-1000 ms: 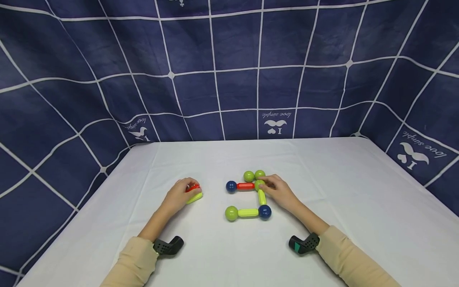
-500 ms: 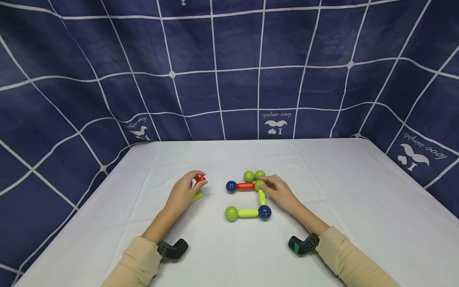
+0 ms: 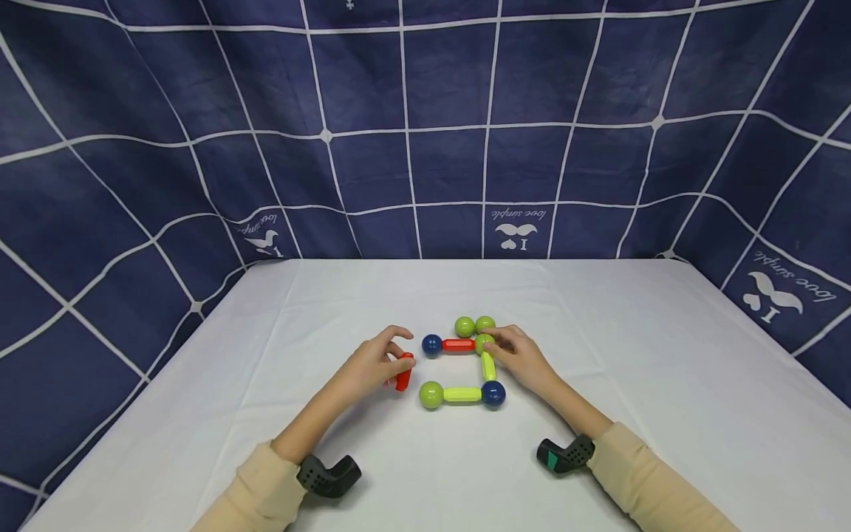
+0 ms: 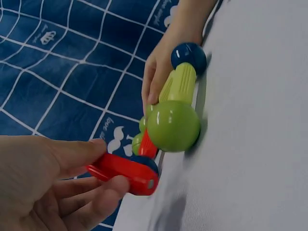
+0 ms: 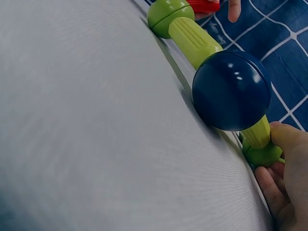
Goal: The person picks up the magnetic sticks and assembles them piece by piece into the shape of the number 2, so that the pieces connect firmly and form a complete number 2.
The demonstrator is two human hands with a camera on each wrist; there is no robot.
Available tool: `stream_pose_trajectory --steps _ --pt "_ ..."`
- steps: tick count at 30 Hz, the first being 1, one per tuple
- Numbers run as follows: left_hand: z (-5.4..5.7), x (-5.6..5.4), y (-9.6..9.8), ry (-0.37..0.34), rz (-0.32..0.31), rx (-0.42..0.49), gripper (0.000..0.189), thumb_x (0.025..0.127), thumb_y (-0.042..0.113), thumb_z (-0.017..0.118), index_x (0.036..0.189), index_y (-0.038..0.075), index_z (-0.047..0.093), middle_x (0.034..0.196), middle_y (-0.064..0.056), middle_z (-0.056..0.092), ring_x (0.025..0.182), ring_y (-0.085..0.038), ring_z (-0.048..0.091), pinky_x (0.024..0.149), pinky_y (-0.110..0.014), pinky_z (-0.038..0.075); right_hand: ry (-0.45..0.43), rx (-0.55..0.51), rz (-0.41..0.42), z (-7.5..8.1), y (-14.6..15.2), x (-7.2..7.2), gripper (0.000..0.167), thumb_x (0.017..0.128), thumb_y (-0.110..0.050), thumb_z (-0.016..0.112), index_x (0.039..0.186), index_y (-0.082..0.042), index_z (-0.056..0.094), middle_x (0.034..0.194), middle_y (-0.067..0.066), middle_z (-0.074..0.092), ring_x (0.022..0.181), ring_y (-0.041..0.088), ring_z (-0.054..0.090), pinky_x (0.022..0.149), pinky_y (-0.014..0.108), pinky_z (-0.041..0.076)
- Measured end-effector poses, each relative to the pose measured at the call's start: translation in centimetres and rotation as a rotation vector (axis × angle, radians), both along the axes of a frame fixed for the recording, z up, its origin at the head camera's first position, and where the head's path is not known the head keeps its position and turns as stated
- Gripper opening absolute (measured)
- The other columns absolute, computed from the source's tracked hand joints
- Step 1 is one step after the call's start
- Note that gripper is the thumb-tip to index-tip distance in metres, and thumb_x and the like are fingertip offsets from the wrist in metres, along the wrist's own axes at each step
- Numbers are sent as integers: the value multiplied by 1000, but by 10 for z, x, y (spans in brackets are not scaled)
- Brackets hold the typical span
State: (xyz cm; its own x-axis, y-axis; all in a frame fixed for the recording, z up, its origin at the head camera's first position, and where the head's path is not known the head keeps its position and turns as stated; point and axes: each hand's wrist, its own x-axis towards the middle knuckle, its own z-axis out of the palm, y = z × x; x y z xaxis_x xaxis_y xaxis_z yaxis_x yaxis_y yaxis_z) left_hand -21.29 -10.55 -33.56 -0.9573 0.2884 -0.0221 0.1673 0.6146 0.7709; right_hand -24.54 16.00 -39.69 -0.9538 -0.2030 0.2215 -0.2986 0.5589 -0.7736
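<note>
My left hand point(image 3: 369, 369) pinches a red rod point(image 4: 122, 173) between thumb and fingers, held just left of the open side of a ball-and-rod shape. My right hand point(image 3: 525, 358) grips the green corner ball point(image 3: 484, 343) of that shape. From this ball a red rod point(image 3: 459, 345) runs left to a blue ball point(image 3: 432, 345). A yellow-green rod point(image 3: 488, 366) runs from it toward the near blue ball point(image 3: 493, 394). Another yellow-green rod point(image 3: 462, 394) joins that blue ball to a green ball point(image 3: 431, 394) at the near left.
Two loose-looking green balls, a left one point(image 3: 465, 326) and a right one point(image 3: 485, 324), sit side by side just behind the shape. White cloth covers the table point(image 3: 631, 355). A dark blue checked curtain point(image 3: 439, 170) hangs behind it.
My left hand has picked up the red rod and carried it right, toward the shape. The loose yellow-green rod seen beside it earlier is no longer visible. My right hand stays at the corner ball.
</note>
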Motion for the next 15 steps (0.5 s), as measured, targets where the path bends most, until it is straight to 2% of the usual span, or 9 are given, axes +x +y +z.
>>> stream_pose_trajectory --steps 3,7,10,15 --pt "0 3 1 -32 -69 -7 40 84 12 63 120 8 48 89 -8 64 51 -13 54 55 -25 46 2 11 2 0 0 -1 39 89 -33 56 120 -10 57 106 10 55 96 21 55 87 37 46" --pt "-2 4 2 -36 -142 -20 38 82 8 64 117 5 49 91 -10 64 53 -11 57 55 -25 49 7 19 5 -1 0 -1 40 89 -33 56 121 -9 57 105 10 55 96 21 55 87 38 46" --pt "-4 5 2 -40 -147 -37 36 80 5 65 113 5 51 93 -10 62 55 -11 57 56 -25 49 3 11 -1 -1 0 -1 39 88 -33 57 120 -10 57 104 10 55 96 21 55 87 38 46" --pt "-9 5 2 -70 -91 -54 26 79 5 65 104 6 56 91 -7 58 55 -11 56 56 -24 48 2 17 1 -2 0 -1 39 89 -33 57 120 -10 57 105 10 55 95 20 55 86 37 46"
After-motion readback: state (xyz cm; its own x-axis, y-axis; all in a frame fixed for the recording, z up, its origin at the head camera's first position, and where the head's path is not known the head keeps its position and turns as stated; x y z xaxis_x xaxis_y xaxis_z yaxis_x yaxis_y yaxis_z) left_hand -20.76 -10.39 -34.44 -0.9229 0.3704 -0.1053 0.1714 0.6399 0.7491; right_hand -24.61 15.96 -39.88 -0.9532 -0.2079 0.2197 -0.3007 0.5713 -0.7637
